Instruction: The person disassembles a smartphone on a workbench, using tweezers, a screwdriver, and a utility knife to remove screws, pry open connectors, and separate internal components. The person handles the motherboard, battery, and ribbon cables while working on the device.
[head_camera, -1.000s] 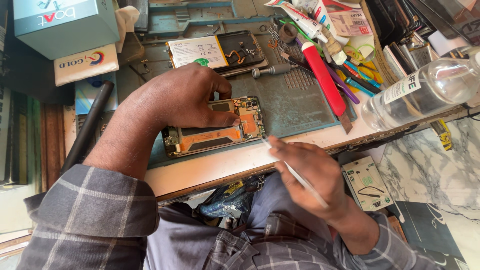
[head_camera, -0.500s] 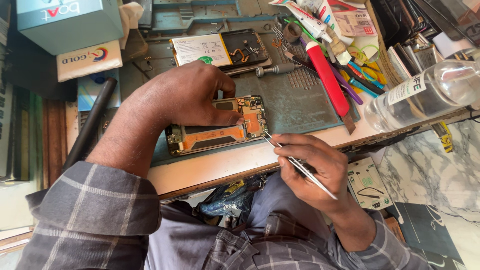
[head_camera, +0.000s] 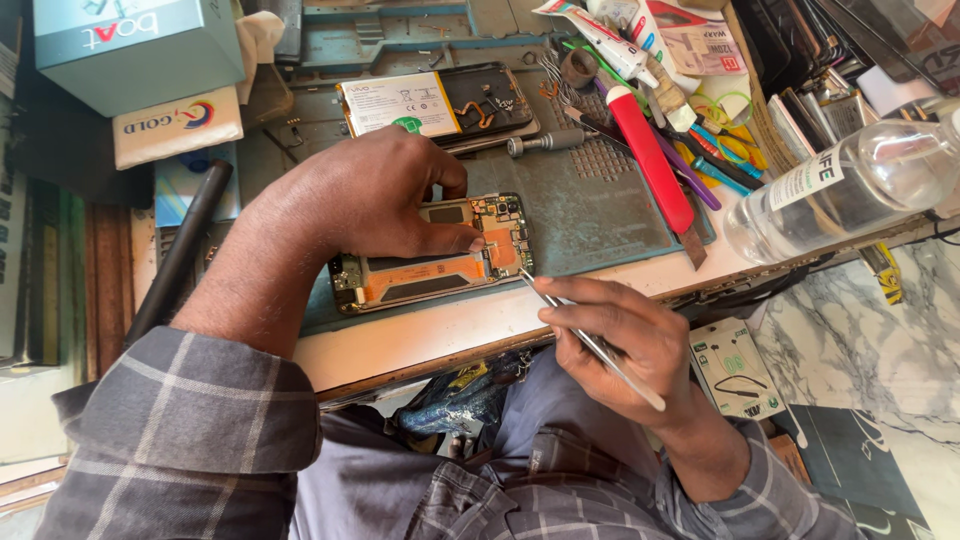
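Cluttered repair table (head_camera: 450, 335), teal work mat (head_camera: 590, 215) on top. Left hand (head_camera: 375, 195) pressed down on opened phone (head_camera: 430, 262), thumb across its orange inner frame, fingers curled over far edge: grip clamped on phone, pinning it flat to mat. Right hand (head_camera: 620, 345) just near and right of phone, grip closed around thin metal tweezers (head_camera: 590, 340), tip touching phone's right end by circuit board. Farther off: second opened phone with white battery (head_camera: 435, 100), small screwdriver (head_camera: 545, 143) beside it. Right of mat: red-handled tool (head_camera: 650, 160), heap of coloured tools (head_camera: 715, 150), clear plastic bottle (head_camera: 850, 185) lying on its side. Far left: teal box (head_camera: 135, 50), white box (head_camera: 175, 125).
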